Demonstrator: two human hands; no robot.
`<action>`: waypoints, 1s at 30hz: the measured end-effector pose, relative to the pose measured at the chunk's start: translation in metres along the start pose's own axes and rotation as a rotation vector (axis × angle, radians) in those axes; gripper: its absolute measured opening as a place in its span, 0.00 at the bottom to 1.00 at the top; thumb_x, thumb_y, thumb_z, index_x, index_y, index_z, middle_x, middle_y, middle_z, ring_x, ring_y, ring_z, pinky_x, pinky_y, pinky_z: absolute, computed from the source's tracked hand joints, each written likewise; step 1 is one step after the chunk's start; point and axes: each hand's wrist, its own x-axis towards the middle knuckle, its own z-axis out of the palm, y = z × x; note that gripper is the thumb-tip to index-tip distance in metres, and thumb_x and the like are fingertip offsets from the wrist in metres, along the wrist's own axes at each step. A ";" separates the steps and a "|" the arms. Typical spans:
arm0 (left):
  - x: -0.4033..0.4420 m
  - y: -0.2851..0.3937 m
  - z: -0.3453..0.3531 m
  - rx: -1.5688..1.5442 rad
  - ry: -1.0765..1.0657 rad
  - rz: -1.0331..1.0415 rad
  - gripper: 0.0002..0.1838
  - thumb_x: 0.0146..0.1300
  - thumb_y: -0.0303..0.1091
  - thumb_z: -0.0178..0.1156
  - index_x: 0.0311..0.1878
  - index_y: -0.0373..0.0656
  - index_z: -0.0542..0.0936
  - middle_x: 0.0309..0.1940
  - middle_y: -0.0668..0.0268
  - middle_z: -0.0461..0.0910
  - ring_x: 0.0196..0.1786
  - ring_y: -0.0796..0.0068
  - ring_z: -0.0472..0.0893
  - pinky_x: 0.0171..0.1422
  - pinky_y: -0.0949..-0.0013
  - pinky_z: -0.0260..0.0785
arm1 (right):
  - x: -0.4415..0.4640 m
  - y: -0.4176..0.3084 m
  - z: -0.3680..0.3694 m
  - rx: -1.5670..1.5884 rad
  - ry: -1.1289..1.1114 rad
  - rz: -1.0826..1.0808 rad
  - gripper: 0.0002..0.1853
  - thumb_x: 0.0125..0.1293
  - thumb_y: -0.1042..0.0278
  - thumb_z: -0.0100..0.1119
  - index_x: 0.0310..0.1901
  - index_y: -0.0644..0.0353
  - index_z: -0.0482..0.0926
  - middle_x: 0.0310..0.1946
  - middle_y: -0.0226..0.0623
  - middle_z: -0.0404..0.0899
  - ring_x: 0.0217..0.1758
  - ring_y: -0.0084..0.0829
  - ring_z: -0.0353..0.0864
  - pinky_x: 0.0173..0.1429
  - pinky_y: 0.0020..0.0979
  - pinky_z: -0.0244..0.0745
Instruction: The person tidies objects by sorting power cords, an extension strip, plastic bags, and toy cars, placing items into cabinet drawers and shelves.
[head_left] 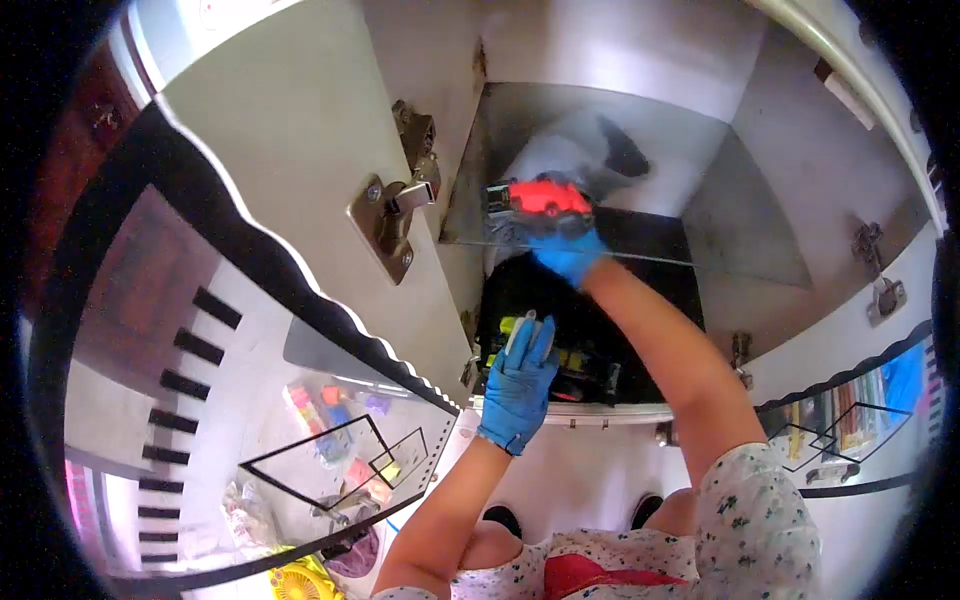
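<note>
Inside an open cabinet, my gloved right hand (568, 254) reaches over the edge of a glass shelf (640, 150). It is closed on a red and black toy vehicle (545, 197), which is slightly blurred; the glove hides its near side. My left hand (520, 388), also in a blue glove, is lower down at the front of the cabinet. Its fingers are bent around a small pale piece (524, 326) that I cannot make out. Beside and under these fingers lie dark and yellow items (570, 362), perhaps toy vehicles, partly hidden by the left hand.
On the left, an open door carries a metal hinge (390, 225) and a patterned glass face (190, 360). A second open door (850, 430) stands at the right. A yellow round fan-like thing (303, 580) and some bags (250, 515) are at the lower left.
</note>
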 end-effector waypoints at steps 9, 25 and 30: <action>0.000 -0.004 -0.011 -0.146 -0.052 0.012 0.16 0.48 0.27 0.51 0.43 0.49 0.77 0.70 0.64 0.52 0.72 0.61 0.50 0.66 0.58 0.49 | -0.063 0.038 -0.082 0.346 0.924 1.159 0.33 0.47 0.50 0.70 0.48 0.68 0.72 0.43 0.41 0.75 0.44 0.34 0.72 0.41 0.33 0.73; 0.000 -0.002 -0.012 -0.120 -0.037 0.006 0.15 0.50 0.28 0.51 0.43 0.47 0.77 0.69 0.63 0.52 0.72 0.62 0.49 0.66 0.56 0.50 | -0.027 -0.007 -0.077 0.366 0.649 0.512 0.14 0.66 0.63 0.47 0.42 0.65 0.76 0.42 0.45 0.78 0.39 0.36 0.80 0.44 0.34 0.77; 0.002 -0.001 -0.016 -0.117 -0.095 0.006 0.18 0.49 0.29 0.51 0.46 0.46 0.76 0.69 0.62 0.53 0.72 0.60 0.49 0.66 0.56 0.49 | 0.004 0.108 -0.030 0.733 0.244 0.580 0.16 0.62 0.66 0.50 0.50 0.63 0.72 0.43 0.43 0.76 0.43 0.35 0.78 0.46 0.36 0.74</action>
